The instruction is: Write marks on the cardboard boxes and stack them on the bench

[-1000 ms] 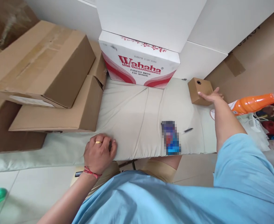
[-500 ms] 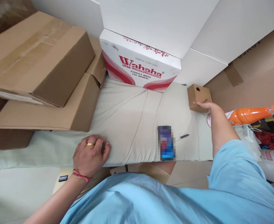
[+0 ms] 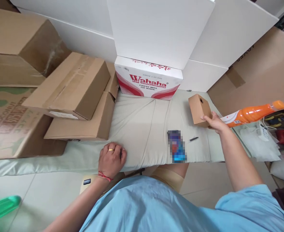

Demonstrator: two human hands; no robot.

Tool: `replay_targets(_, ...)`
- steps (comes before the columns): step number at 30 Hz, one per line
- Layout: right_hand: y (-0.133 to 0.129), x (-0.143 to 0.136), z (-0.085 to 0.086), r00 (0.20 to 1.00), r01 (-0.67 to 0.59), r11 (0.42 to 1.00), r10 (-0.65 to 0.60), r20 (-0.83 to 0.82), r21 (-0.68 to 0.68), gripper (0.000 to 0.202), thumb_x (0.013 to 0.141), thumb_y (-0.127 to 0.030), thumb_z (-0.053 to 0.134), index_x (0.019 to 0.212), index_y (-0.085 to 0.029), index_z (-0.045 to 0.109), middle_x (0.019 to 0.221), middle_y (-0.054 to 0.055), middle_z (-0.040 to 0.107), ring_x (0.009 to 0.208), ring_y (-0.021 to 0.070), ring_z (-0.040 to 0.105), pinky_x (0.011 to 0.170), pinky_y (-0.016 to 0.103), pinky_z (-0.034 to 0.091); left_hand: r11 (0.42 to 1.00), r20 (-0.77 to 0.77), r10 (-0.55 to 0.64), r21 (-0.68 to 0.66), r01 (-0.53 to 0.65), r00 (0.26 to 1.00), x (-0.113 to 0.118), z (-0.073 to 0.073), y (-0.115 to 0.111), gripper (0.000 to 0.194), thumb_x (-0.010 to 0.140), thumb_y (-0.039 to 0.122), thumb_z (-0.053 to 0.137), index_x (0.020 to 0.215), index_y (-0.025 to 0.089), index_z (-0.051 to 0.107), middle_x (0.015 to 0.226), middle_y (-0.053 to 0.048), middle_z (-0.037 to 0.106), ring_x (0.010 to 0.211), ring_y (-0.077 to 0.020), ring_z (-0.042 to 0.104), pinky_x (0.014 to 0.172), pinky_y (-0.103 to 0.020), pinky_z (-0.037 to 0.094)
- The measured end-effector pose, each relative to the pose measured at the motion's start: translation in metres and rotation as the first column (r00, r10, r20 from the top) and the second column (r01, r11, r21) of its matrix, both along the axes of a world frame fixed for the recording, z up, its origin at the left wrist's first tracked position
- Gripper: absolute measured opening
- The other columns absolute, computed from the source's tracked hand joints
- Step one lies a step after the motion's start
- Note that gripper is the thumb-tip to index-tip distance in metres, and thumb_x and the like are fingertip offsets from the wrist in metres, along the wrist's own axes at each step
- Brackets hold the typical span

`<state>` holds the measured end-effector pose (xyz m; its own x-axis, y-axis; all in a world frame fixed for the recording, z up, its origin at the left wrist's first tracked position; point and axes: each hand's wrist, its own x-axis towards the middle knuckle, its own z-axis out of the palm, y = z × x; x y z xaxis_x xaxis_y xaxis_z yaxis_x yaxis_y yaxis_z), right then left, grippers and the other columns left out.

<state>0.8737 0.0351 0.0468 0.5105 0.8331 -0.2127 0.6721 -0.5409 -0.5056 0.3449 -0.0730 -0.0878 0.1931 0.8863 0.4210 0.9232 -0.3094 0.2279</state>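
Note:
My right hand (image 3: 215,122) grips a small brown cardboard box (image 3: 198,111) by its near right edge. The box is tilted and has a round dark hole near its top. My left hand (image 3: 111,161), with a ring and a red string bracelet, rests near the front edge of the cloth-covered table (image 3: 137,129). Its fingers are curled down with the thumb alongside; what they may hold is hidden. A phone-shaped thing with a pixelated face (image 3: 177,146) lies between my hands. Right of it is a dark pen (image 3: 194,139).
A white and red Wahaha water carton (image 3: 148,80) stands at the back against white panels (image 3: 154,29). Brown cartons (image 3: 81,83) are stacked on the left. An orange drink bottle (image 3: 253,114) lies beyond my right hand. A large cardboard sheet (image 3: 248,67) rises at the right.
The small box has been turned and tilted, and my right hand has closed more firmly around its edge. The view has shifted, showing more cartons on the left. My left hand stays on the table.

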Motion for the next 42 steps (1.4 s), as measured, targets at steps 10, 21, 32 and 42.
replay_targets(10,-0.147,-0.179,0.023,0.841,-0.336,0.936,0.348,-0.415,0.104,0.125,0.069,-0.068,0.087,0.173,-0.038,0.025,0.181,0.014,0.025,0.162,0.0467,0.036,0.116,0.067,0.051,0.919,0.549,0.146,-0.383,0.093,0.823,0.000,0.018,-0.003,0.023,0.098,0.036,0.055,0.081,0.024,0.063,0.091,-0.009,0.068,0.089,-0.0266,0.063,0.084,-0.040,0.051)
replay_targets(21,-0.154,-0.279,-0.048,0.901,-0.292,0.954,0.298,-0.316,0.066,0.099,0.093,-0.078,0.062,0.168,-0.018,0.038,0.165,0.024,0.052,0.154,0.0415,0.051,0.120,0.065,0.051,0.757,0.734,0.325,-0.580,0.302,0.596,-0.020,0.041,-0.006,0.061,0.108,0.069,0.040,0.116,0.019,0.073,0.107,-0.014,0.072,0.097,-0.0281,0.072,0.071,-0.038,0.062)
replay_targets(32,-0.130,-0.279,-0.070,0.684,-0.013,0.995,0.080,-0.725,0.098,0.066,0.091,-0.072,0.071,0.139,-0.028,0.072,0.147,0.009,0.073,0.140,0.0332,0.066,0.121,0.054,0.054,0.759,0.788,0.269,-0.527,0.382,0.554,-0.007,0.052,-0.005,0.068,0.100,0.062,0.065,0.157,0.025,0.057,0.158,-0.017,0.055,0.148,-0.0339,0.052,0.108,-0.048,0.059)
replay_targets(42,-0.147,-0.273,-0.081,0.392,0.224,0.974,-0.111,-0.913,-0.022,0.059,0.072,-0.061,0.093,0.117,-0.028,0.076,0.124,0.006,0.078,0.115,0.0289,0.075,0.095,0.047,0.069,0.852,0.786,0.127,-0.399,0.340,0.604,0.018,0.090,-0.018,0.057,0.092,0.054,0.074,0.136,0.021,0.059,0.136,-0.016,0.065,0.123,-0.0320,0.066,0.106,-0.046,0.053)
